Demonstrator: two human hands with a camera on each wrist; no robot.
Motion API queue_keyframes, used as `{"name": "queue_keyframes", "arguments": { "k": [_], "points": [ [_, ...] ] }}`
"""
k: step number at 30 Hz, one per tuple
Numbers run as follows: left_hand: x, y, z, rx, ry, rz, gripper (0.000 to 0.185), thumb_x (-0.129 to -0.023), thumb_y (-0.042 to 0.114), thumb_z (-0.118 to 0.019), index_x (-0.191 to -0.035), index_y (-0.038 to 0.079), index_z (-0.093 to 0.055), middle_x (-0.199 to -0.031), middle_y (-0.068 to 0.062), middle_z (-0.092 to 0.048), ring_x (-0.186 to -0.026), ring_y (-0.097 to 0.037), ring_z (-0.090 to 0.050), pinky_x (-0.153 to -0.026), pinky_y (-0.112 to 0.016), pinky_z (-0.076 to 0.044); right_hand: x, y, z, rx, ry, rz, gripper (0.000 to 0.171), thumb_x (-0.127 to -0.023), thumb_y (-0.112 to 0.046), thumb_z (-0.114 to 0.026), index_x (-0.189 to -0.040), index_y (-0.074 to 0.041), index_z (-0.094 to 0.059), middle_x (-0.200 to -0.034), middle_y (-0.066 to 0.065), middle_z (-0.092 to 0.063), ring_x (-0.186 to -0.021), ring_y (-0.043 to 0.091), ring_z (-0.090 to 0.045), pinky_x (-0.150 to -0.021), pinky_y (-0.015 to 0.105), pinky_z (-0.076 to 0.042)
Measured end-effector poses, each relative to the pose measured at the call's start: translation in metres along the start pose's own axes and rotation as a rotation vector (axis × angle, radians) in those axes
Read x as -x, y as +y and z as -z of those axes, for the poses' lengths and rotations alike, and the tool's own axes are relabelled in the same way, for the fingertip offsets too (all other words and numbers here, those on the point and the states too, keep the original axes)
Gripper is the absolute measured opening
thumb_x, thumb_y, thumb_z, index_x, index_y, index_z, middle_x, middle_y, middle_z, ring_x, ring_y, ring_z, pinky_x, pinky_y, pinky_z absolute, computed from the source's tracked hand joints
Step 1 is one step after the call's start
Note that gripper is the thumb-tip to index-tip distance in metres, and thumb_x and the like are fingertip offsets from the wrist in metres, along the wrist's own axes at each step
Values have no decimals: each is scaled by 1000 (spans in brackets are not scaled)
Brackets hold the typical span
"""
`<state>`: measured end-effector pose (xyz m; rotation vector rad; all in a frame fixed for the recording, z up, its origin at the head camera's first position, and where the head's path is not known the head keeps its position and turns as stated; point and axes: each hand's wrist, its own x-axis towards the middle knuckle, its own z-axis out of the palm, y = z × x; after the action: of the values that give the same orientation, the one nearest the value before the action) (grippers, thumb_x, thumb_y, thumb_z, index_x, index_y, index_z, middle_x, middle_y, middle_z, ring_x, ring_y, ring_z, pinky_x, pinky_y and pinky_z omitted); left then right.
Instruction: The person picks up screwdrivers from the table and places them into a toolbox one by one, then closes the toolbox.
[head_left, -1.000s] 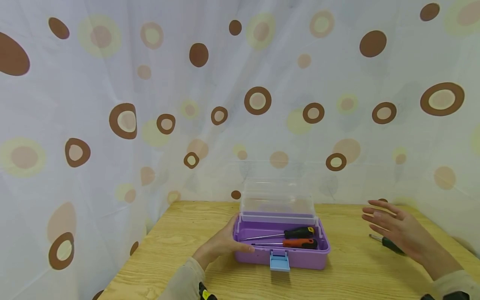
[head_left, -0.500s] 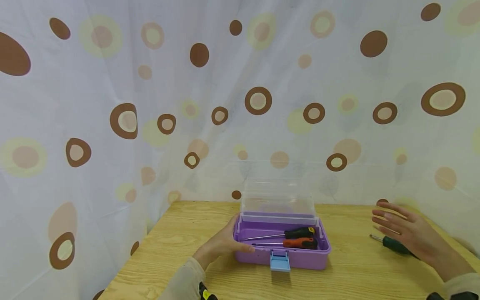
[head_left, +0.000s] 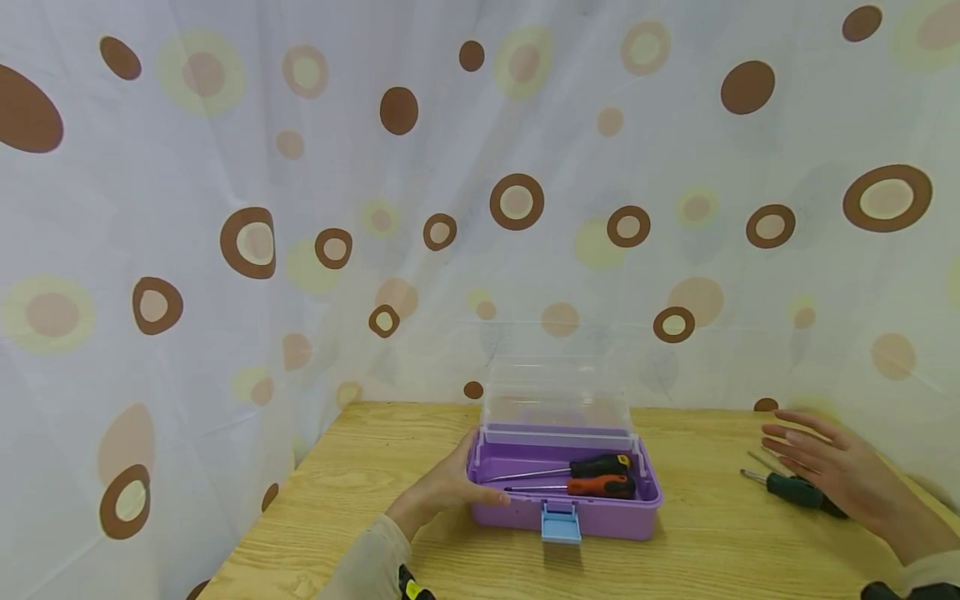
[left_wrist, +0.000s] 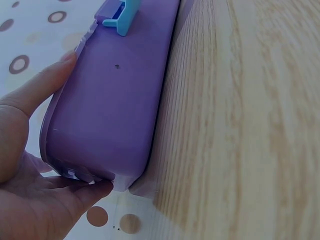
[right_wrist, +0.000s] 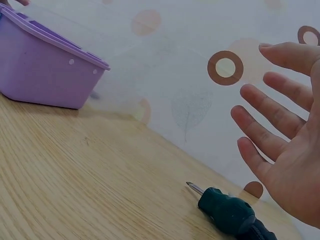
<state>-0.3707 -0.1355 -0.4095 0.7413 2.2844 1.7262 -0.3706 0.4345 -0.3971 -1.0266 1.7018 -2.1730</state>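
The purple toolbox (head_left: pixel 611 518) sits between the hands (head_left: pixel 442 487) (head_left: pixel 843 468) (left grips its end).

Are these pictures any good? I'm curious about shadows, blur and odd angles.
Head view: fairly even light, a soft shadow below the blue latch, the clear lid faint against the patterned backdrop; left wrist view: table grain looks soft toward the right; right wrist view: duller and tilted, the green screwdriver cut off by the bottom edge.

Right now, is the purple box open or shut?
The box is open: its clear lid stands raised behind; two screwdrivers show inside.
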Motion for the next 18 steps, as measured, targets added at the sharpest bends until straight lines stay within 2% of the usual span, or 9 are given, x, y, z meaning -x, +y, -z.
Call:
{"name": "queue_keyframes", "arguments": {
  "k": [6, 13, 16, 18],
  "points": [
    [0, 0, 0, -11, 8, 11, 122, -76, 22, -92, -165, 12, -10, -155, -18, -41, -139, -42, -42, -117, -61, -27, 7, 3, 9, -25, 0, 21, 56, -112, 2, -17, -149, -20, -52, -141, 0, -62, -128, 15, -59, -100, 26, -50],
    [2, 3, -1, -19, 9, 27, 121, -77, 22, -91, -165, 13, -10, -155, -18, -41, -140, -42, -41, -117, -62, -27, 13, 13, 21, -138, -44, 69, 60, -111, 2, -11, -150, -15, -53, -142, 6, -62, -130, 19, -58, -103, 28, -49],
    [2, 3, 0, -15, 7, 24, 121, -77, 22, -91, -165, 13, -9, -155, -18, -41, -139, -42, -42, -117, -61, -27, 15, 15, 24, -143, -31, 79, 60, -111, 2, -11, -149, -14, -54, -142, 6, -62, -129, 19, -59, -103, 28, -50],
    [2, 3, 0, -11, 4, 22, 121, -77, 21, -91, -165, 13, -9, -155, -18, -42, -139, -42, -42, -117, -61, -27, 17, 16, 26, -103, -1, 72, 58, -112, 2, -14, -147, -15, -56, -140, 5, -64, -127, 18, -60, -101, 27, -50]
  ]
}}
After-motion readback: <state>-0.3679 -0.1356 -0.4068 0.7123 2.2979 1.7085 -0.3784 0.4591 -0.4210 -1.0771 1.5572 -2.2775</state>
